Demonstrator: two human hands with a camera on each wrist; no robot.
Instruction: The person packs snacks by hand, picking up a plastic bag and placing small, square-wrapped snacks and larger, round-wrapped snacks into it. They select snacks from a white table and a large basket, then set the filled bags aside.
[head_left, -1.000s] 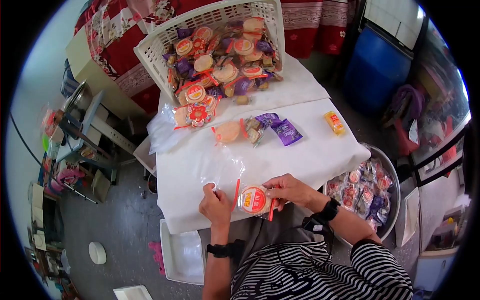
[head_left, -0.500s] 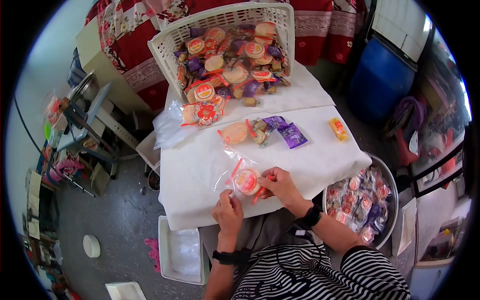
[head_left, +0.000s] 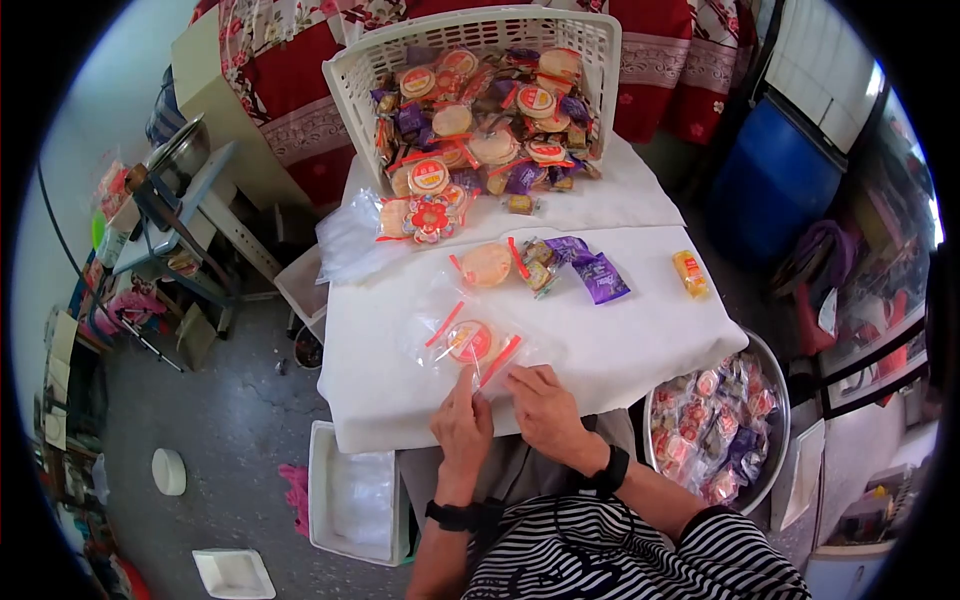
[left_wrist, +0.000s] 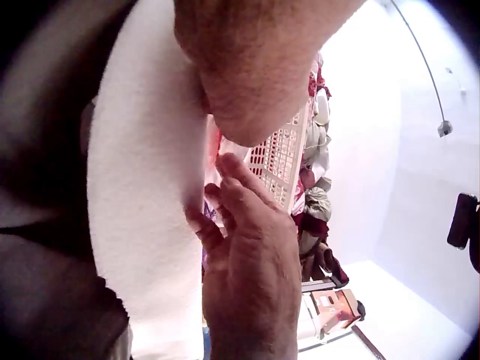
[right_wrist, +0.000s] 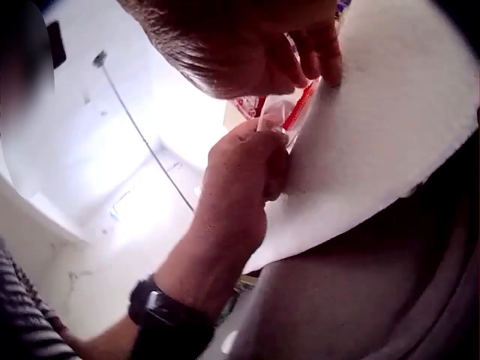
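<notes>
A round wafer packet (head_left: 471, 342) with red edge strips and a red-and-white label lies on the white tablecloth (head_left: 380, 400), with a clear plastic bag (head_left: 425, 335) spread around it. My left hand (head_left: 464, 428) pinches the bag's near edge between thumb and fingers; the clear film shows at those fingertips in the right wrist view. Just to the right, my right hand (head_left: 548, 412) has its fingertips at the bag's near right side, fingers bent loosely down toward the cloth. Beyond the bag lie another wafer packet (head_left: 486, 265), a small gold-wrapped snack packet (head_left: 540, 270) and a purple packet (head_left: 602, 278).
A tilted white basket (head_left: 345, 110) full of packets stands at the table's far side, beside a stack of clear bags (head_left: 350, 245). One yellow packet (head_left: 690, 274) lies at the right. A metal basin (head_left: 783, 420) of filled bags and a white tub (head_left: 330, 500) flank the table.
My right hand has let go of the wafer packet and drawn back toward me. The packet now lies flat on the cloth within the bag, farther from my body. My left hand keeps hold of the bag.
</notes>
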